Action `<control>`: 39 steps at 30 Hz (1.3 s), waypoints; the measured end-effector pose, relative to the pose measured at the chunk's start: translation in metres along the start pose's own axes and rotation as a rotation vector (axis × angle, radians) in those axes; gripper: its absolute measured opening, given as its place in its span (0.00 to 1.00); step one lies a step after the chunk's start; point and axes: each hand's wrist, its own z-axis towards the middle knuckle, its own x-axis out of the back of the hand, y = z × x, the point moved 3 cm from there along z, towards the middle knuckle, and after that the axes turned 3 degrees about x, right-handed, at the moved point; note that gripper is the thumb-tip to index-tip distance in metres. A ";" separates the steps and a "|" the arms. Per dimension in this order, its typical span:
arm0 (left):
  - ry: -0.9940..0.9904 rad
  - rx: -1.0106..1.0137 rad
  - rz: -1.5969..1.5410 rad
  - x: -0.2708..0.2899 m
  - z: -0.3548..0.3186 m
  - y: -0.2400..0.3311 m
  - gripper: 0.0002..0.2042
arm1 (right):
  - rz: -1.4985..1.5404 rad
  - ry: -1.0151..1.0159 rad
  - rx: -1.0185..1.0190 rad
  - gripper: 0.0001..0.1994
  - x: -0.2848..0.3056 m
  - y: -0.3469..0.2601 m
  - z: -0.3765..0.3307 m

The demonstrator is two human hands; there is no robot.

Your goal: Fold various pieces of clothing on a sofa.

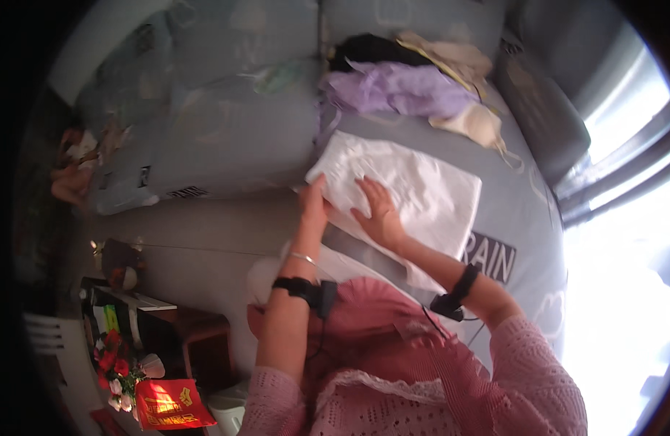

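A folded white cloth (422,192) lies flat on a grey-blue sofa seat (524,211). My left hand (313,203) holds the cloth's near left edge, fingers curled onto it. Beside it, my right hand (378,214) lies palm down on the cloth with fingers spread, pressing it flat. Both wrists carry black bands, and the left also has a thin bracelet. Pink knitted sleeves cover my upper arms.
A heap of clothes, lilac (400,91), black (371,49) and beige (466,120), lies at the back of the seat. Grey cushions (226,138) are to the left. A dark side table (182,334) with red flowers (113,360) stands lower left. A bright window (626,240) is on the right.
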 end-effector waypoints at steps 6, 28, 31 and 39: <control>0.081 0.066 0.038 -0.002 0.004 -0.008 0.21 | -0.523 -0.072 -0.056 0.30 0.124 0.063 -0.095; 0.400 -0.180 0.127 0.010 -0.007 0.010 0.35 | 0.361 0.460 -1.015 0.31 0.177 0.232 -0.050; 0.158 -0.319 0.165 0.003 -0.006 0.013 0.36 | 0.215 0.621 -0.935 0.27 0.193 0.242 -0.071; -0.251 -0.013 0.689 -0.043 -0.039 -0.020 0.24 | 0.256 0.598 -1.072 0.22 0.297 0.255 -0.154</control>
